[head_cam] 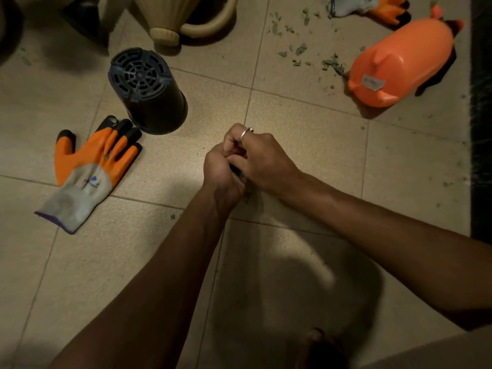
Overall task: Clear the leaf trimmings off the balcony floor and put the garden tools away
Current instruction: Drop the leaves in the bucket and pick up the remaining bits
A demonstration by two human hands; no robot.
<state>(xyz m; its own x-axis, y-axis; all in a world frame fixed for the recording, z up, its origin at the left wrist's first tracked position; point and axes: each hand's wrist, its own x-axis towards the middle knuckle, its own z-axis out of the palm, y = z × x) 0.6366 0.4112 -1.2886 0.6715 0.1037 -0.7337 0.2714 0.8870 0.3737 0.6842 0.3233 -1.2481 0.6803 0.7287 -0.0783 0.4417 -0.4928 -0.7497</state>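
Head view: my left hand (219, 171) and right hand (263, 161) are pressed together low over the balcony floor (165, 171). The left is fisted round a small dark wad (237, 173). It is likely gathered trimmings, but too much of it is hidden to confirm. The right's fingers curl against the left, and I cannot tell whether they also pinch the wad.

Status: early. Leaf trimmings (300, 49) lie scattered well beyond the right hand, up to the orange sprayer (399, 67), which lies on its side. Stray bits show just below the hands and out to the right.

Nothing is stowed. One glove (87, 171) lies flat to the left of the left hand, with the upturned black pot (149, 91) beyond it. The beige watering can (186, 25) is farther off, and a second glove (372, 6) lies past the sprayer.

Outstanding: most of the clearing, all of the storing.
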